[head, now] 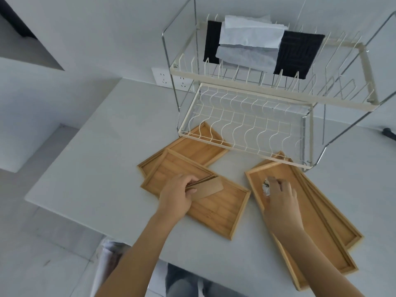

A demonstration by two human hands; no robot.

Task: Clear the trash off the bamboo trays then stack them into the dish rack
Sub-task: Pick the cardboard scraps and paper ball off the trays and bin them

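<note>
Both hands work over bamboo trays on the white table [85, 168]: left hand [177, 196] pinches brown cardboard scraps [209, 189] above the left tray [216, 209]; right hand [280, 198] closes on crumpled paper [265, 187] in the right tray [334, 239], before the dish rack [246, 125].

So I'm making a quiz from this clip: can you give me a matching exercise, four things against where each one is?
Things:
1. brown cardboard piece
2. crumpled white paper
3. black cloth
4. wall socket

Places:
A. upper tier of the dish rack
B. behind the rack's left leg
C. pinched in the left hand
D. under the right hand, on the right tray

Pairs: 1-C, 2-D, 3-A, 4-B
</note>
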